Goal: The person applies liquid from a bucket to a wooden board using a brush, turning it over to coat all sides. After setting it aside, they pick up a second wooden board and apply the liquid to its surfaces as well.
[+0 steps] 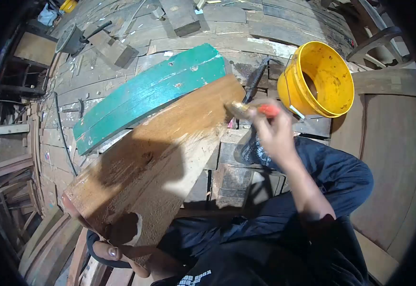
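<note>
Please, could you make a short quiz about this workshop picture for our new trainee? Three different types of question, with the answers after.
1. Multiple choice: What does the right hand hold?
A) a hammer
B) a paintbrush
C) a handsaw

2. True or false: The yellow bucket stands on the person's right side.

3. Fill in the missing word: Next to the brown board lies another board, whose upper face is painted ____.

Key: 1. B; 2. True; 3. green

One brush (239, 109), one brown board (201, 107), one green board (155, 95) and one open yellow bucket (291, 88) are visible.
</note>
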A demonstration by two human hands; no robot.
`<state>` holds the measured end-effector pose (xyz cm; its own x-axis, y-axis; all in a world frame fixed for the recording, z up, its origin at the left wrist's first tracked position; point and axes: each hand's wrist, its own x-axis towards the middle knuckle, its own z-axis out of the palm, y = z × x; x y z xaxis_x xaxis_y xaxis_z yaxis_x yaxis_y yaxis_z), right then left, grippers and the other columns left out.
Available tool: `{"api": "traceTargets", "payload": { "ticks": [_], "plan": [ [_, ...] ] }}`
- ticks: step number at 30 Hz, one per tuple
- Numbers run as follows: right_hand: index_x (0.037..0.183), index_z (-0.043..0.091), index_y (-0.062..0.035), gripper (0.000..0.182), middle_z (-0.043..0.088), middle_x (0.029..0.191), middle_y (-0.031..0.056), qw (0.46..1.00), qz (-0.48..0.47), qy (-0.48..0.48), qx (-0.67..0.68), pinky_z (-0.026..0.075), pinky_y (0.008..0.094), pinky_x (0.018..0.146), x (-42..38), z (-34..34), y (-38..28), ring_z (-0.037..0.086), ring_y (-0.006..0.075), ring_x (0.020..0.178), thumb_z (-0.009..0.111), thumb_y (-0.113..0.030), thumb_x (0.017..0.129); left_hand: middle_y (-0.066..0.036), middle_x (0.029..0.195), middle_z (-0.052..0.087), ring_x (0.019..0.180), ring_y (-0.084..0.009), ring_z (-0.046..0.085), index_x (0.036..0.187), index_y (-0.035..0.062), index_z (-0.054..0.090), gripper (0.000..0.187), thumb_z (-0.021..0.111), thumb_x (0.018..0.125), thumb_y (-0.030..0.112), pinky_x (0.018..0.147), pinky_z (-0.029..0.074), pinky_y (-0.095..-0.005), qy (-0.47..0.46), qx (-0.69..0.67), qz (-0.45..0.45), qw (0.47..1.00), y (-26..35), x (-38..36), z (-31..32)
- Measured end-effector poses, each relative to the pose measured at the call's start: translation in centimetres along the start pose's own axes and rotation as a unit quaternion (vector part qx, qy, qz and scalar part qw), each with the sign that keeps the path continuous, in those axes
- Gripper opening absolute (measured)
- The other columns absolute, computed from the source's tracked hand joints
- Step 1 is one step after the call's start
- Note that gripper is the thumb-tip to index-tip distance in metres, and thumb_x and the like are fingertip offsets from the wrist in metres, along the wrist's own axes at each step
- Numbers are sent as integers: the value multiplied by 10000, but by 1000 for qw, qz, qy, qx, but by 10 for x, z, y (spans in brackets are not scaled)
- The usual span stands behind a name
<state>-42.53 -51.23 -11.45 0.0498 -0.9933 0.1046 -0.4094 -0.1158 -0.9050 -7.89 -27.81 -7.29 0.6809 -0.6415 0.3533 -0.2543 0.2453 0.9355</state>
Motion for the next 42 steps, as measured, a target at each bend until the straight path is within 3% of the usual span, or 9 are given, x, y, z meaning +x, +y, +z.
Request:
{"api": "traceTargets", "payload": {
  "ticks": [6, 9, 14, 18, 21, 25, 34, 40, 42],
  "plan": [
    [995, 608, -8, 229, 677, 946, 133, 937, -159, -78, 300, 542, 391, 809, -26, -16, -94, 683, 288, 927, 725, 9, 799, -280, 1485, 303, 1346, -403, 378, 1447, 149, 389, 715, 600, 888, 542, 1047, 408, -541, 5, 13, -6, 1000, -1, 10, 1],
    [1128, 417, -70, 294, 595, 1023, 188, 862, -31, -82, 498, 567, 407, 798, -34, -5, -96, 661, 273, 923, 576, -260, 971, -279, 1485, 303, 1344, -400, 381, 1450, 142, 385, 728, 605, 884, 544, 1048, 408, -536, 3, 14, -8, 1000, -1, 13, 1],
    [1117, 496, -47, 212, 588, 1013, 76, 849, 225, 26, 477, 606, 353, 749, -11, 10, -45, 640, 178, 943, 539, -218, 999, -277, 1485, 304, 1341, -394, 387, 1453, 130, 379, 750, 613, 876, 548, 1049, 409, -528, 7, 7, -13, 1000, 0, 10, 1],
    [995, 591, -5, 120, 611, 924, 42, 936, 140, 152, 287, 537, 286, 718, -3, 14, -10, 591, 107, 817, 577, -123, 974, -275, 1485, 304, 1339, -390, 392, 1456, 120, 373, 768, 619, 870, 551, 1049, 409, -521, 12, 5, -18, 1000, -1, 11, -3],
    [915, 630, 6, 74, 637, 866, 108, 989, -73, 89, 91, 482, 321, 726, -12, 25, -25, 614, 223, 781, 661, -35, 862, -274, 1485, 304, 1337, -387, 395, 1459, 113, 369, 781, 623, 865, 553, 1050, 409, -516, 15, 6, -22, 1000, -4, 10, -3],
    [994, 614, -12, 278, 675, 867, 97, 959, -182, -22, 214, 523, 359, 771, -26, 5, -98, 660, 278, 827, 757, 5, 757, -273, 1486, 305, 1335, -382, 400, 1461, 103, 364, 799, 630, 859, 557, 1051, 409, -510, 19, 5, -26, 999, -5, 9, -3],
    [1080, 509, -41, 205, 588, 935, 101, 785, 238, -21, 571, 605, 381, 746, -20, 22, -48, 654, 241, 972, 521, -229, 999, -270, 1486, 305, 1329, -372, 410, 1468, 81, 352, 840, 644, 846, 564, 1052, 409, -495, 16, -36, -48, 998, -11, 11, -16],
    [1032, 579, -29, 97, 612, 962, 76, 924, 156, 127, 325, 536, 337, 696, -8, -1, -5, 624, 176, 865, 558, -106, 977, -235, 1462, 364, 1279, -305, 477, 1464, -31, 314, 1020, 735, 761, 578, 1053, 400, -417, 45, 73, -18, 996, -1, 9, 3],
    [939, 607, -11, 44, 630, 940, 85, 994, -46, 32, 89, 515, 341, 701, -19, -2, -15, 639, 202, 841, 611, -37, 903, -234, 1462, 366, 1278, -304, 478, 1463, -31, 314, 1021, 736, 760, 577, 1054, 400, -417, 46, 60, -12, 997, 3, 11, 4]
  ]
}}
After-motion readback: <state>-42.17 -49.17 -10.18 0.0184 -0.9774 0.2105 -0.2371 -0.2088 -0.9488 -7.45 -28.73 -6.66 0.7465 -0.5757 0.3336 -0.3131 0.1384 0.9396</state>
